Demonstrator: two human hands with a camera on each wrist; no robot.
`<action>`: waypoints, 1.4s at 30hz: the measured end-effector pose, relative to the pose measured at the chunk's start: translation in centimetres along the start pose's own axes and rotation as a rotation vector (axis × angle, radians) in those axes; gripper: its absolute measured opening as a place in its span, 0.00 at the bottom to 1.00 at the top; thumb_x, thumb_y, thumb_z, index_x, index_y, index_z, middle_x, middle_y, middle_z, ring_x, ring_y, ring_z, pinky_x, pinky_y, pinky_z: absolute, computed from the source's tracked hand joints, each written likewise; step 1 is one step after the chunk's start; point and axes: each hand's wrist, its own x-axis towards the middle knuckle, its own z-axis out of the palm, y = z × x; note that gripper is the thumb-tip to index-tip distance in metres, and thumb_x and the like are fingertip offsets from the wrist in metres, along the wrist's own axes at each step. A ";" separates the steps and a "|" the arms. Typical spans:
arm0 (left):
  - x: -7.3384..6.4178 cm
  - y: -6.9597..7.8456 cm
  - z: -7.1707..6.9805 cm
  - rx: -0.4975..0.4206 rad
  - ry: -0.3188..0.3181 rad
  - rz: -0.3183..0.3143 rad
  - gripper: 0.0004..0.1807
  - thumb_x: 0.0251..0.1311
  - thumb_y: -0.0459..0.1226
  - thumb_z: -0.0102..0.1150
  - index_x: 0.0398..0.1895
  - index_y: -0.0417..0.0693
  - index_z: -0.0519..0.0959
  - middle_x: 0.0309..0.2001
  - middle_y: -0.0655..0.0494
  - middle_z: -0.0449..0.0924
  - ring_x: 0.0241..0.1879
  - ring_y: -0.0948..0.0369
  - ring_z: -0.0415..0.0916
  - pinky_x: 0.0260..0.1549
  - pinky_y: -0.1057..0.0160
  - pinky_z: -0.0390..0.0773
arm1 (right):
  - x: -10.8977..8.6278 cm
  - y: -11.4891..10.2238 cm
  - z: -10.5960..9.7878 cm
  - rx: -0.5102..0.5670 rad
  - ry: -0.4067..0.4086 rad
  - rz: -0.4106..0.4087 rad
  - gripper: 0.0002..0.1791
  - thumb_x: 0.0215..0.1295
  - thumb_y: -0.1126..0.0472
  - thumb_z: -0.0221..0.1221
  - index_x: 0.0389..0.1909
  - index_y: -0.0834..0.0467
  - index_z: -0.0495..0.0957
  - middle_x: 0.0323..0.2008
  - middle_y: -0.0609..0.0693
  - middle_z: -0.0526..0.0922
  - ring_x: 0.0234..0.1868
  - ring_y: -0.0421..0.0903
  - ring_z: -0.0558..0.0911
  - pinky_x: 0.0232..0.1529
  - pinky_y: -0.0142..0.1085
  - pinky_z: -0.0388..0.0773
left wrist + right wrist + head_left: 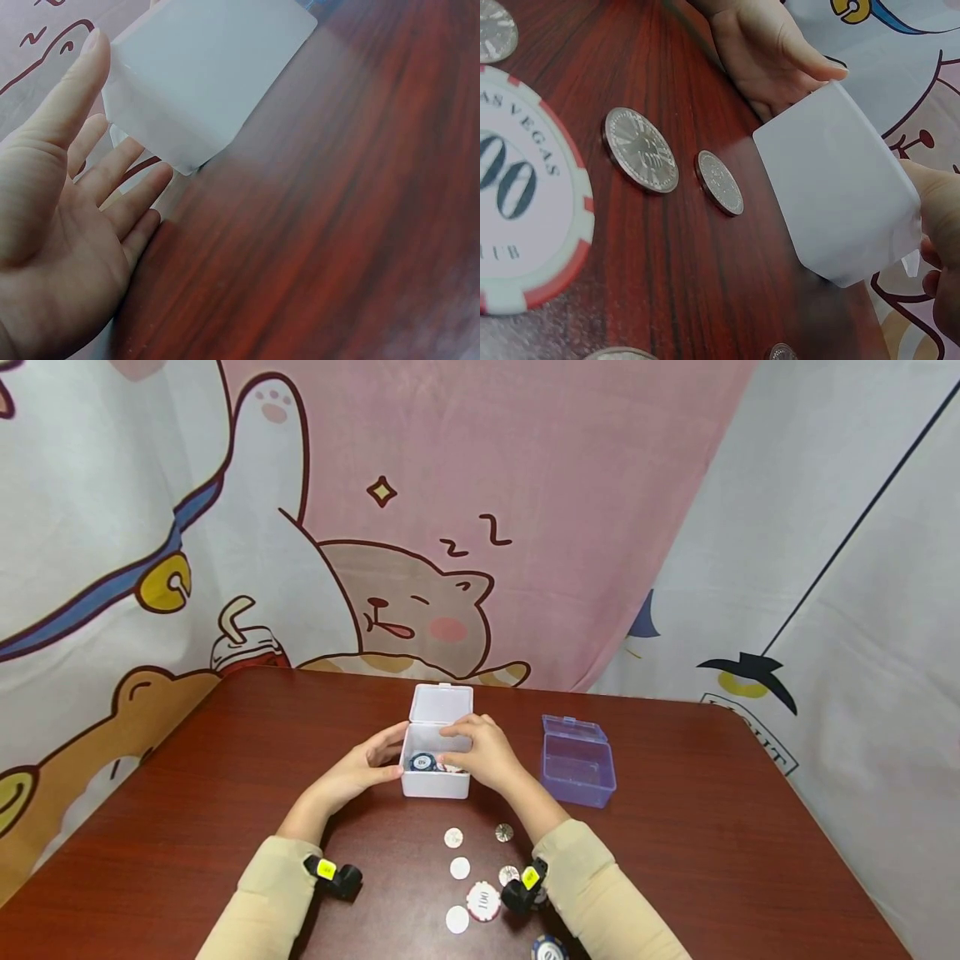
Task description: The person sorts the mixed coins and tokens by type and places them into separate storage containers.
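Note:
A white lidded plastic box (435, 786) stands on the table with its lid (442, 703) raised at the back. A dark blue poker chip (423, 762) lies inside, beside a red-and-white chip (452, 768) partly covered by the right hand. My left hand (358, 773) is at the box's left side, thumb by the near corner; its fingers (139, 199) look fairly straight in the left wrist view. Over the right wall reaches my right hand (486, 752), thumb and forefinger inside the box with a gap between them. In the right wrist view the box (840, 187) hides some of its fingers.
An uncovered purple plastic box (577, 793) stands to the right, lid tipped back. Nearer me lie several silver coins (453, 837), a red-edged white poker chip (483, 902) and a blue-edged chip (549, 950). A printed curtain (570, 527) hangs behind the table.

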 end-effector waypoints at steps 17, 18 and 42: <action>0.1 -0.2 0.0 -0.002 0.006 -0.009 0.38 0.63 0.31 0.58 0.74 0.50 0.53 0.71 0.47 0.56 0.66 0.46 0.59 0.61 0.42 0.57 | -1.5 -0.8 -1.3 0.125 0.063 -0.086 0.23 0.48 0.59 0.74 0.47 0.59 0.83 0.42 0.50 0.80 0.38 0.56 0.74 0.35 0.42 0.73; 0.1 -0.2 0.1 -0.004 0.008 -0.013 0.39 0.63 0.31 0.58 0.74 0.50 0.54 0.71 0.48 0.56 0.66 0.46 0.59 0.61 0.42 0.57 | -1.6 -0.9 -1.4 0.136 0.062 -0.083 0.23 0.48 0.59 0.74 0.47 0.59 0.83 0.42 0.51 0.80 0.38 0.56 0.74 0.35 0.43 0.73; 0.2 -0.4 0.0 -0.007 0.000 0.036 0.38 0.63 0.29 0.58 0.74 0.47 0.54 0.71 0.45 0.56 0.66 0.44 0.58 0.61 0.40 0.55 | -6.3 -1.4 -3.9 0.137 0.030 -0.171 0.25 0.45 0.58 0.75 0.47 0.59 0.84 0.37 0.44 0.80 0.38 0.42 0.71 0.38 0.47 0.71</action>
